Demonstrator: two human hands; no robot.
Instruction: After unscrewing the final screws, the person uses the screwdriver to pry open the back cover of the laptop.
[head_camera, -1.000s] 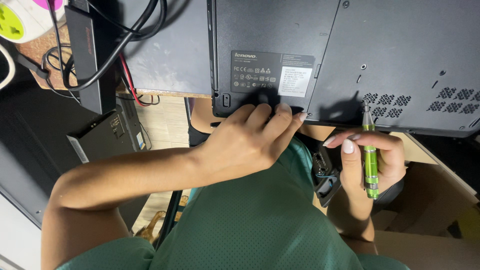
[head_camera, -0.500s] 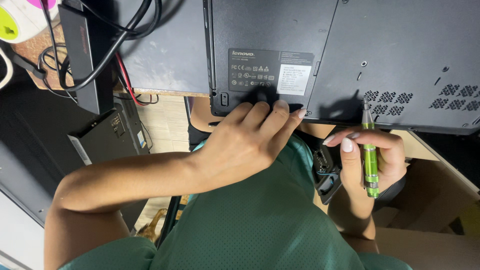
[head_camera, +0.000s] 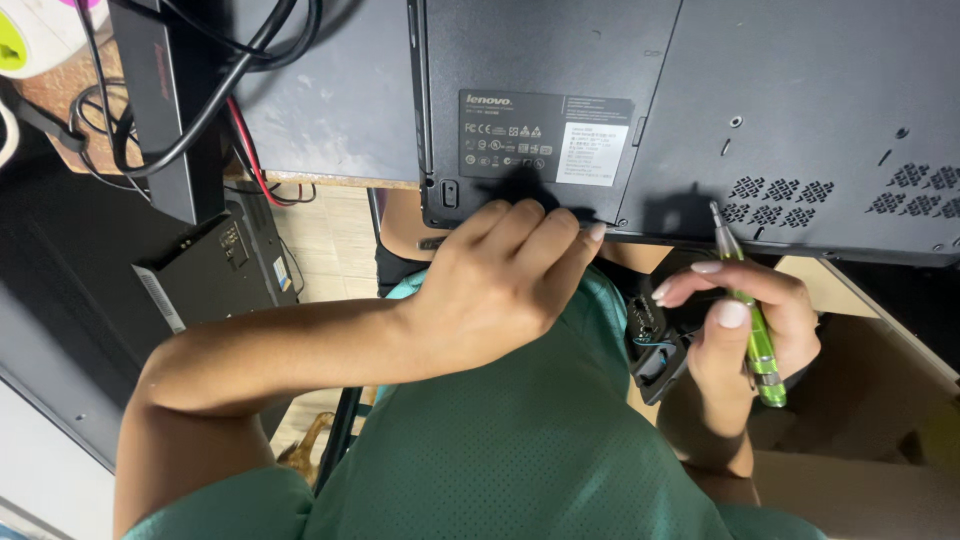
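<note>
Laptop (head_camera: 690, 110), dark grey, lay bottom-up on the table (head_camera: 330, 130), its near edge overhanging the person's lap. The left hand (head_camera: 500, 280) rested at that near edge, its fingers (head_camera: 540, 235) held close together and curled against the rim just below the white-and-black label (head_camera: 545, 138); the fingertips touched the casing beside a small latch (head_camera: 449, 192). The right hand (head_camera: 745, 320) pinched a green screwdriver (head_camera: 752, 325) between thumb and fingers, shaft upright, its tip (head_camera: 716, 212) just at the near edge of the casing beside the vent slots (head_camera: 780, 190), well to the right of the left fingers. Whether the tip sat in a screw head could not be told.

Beyond the left fingers, black and red cables (head_camera: 215, 105) trailed over the table; a flat black unit (head_camera: 215, 270) lay below the table edge to the left. A black part with blue wire (head_camera: 655, 345) sat in the lap between the two hands.

Risk, as a judgement: the overhanging casing was steadied only by the left fingertips, so a hard push from the screwdriver might have tipped or slid it off the table. A tip poorly seated could have skated and scratched the casing or rounded a screw. The loose part in the lap could have slipped to the floor.
</note>
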